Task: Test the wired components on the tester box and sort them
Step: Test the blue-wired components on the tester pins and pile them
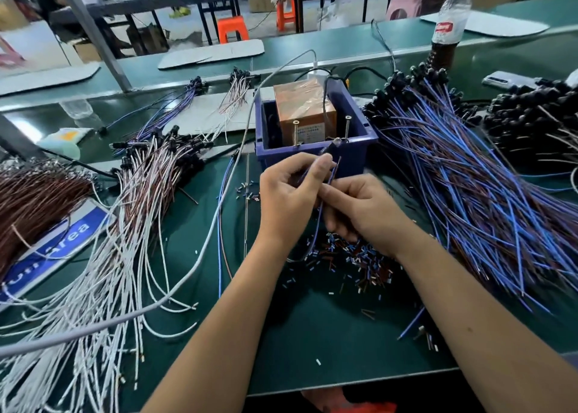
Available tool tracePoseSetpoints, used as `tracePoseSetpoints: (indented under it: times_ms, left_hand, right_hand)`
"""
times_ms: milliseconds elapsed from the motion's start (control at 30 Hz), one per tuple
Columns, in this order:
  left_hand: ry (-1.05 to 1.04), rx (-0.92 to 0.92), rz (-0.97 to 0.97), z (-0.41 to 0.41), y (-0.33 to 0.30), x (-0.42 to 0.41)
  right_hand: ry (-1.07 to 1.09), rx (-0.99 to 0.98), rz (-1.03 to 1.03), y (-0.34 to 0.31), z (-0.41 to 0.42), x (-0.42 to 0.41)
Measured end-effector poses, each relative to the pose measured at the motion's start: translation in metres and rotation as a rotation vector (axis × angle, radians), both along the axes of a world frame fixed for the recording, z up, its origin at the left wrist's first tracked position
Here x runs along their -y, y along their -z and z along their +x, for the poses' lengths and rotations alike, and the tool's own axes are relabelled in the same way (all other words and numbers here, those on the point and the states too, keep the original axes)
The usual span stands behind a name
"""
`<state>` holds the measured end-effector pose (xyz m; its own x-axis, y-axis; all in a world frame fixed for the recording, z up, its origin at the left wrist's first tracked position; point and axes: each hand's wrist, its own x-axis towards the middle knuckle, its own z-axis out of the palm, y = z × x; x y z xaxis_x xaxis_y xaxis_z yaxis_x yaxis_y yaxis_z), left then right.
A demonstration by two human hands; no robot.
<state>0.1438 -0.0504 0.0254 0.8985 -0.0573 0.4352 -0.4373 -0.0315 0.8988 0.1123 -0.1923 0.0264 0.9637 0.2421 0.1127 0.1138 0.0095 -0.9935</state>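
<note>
Testing looks to be in hand: left hand [289, 193] and right hand [359, 209] both pinch one blue-wired component [319, 212] just before the blue tester box [316, 124]; next, its bare ends must touch the two upright screws [295, 132], then sorting

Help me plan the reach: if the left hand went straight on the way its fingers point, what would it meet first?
Probably the front wall of the blue bin, just beyond the left hand, below the two upright screws. Depth is hard to judge from one view.
</note>
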Motion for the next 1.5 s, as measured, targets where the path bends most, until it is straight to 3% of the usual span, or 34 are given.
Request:
tracePoseSetpoints:
  times_ms: [267,433,633,767,933,1133,1333,1500]
  left_hand:
    - [0.251,-0.316,-0.250,0.000,0.000,-0.004]
    - [0.263,-0.443,-0.300,0.002,0.000,-0.006]
    - [0.198,-0.408,-0.235,0.003,0.002,-0.005]
    - [0.175,-0.374,-0.129,0.004,0.006,-0.003]
    - [0.174,-0.371,-0.140,0.005,0.008,-0.004]
    - [0.168,-0.383,-0.137,0.005,0.008,-0.005]
    - [0.260,-0.395,-0.094,0.005,0.003,-0.011]
    - [0.270,-0.451,-0.087,0.004,0.003,-0.010]
  right_hand:
    - [0.042,-0.011,-0.038,0.008,0.002,0.002]
    - [0.082,0.011,-0.109,0.010,0.004,0.008]
    - [0.233,0.101,0.159,0.003,0.006,0.020]
    - [0.346,0.164,0.120,0.005,0.006,0.019]
    - [0.396,0.133,0.116,0.006,0.008,0.017]
    - [0.347,0.075,0.086,0.008,0.009,0.017]
    - [0.111,-0.085,0.155,0.006,0.010,0.026]
    - [0.174,0.018,0.139,0.006,0.009,0.028]
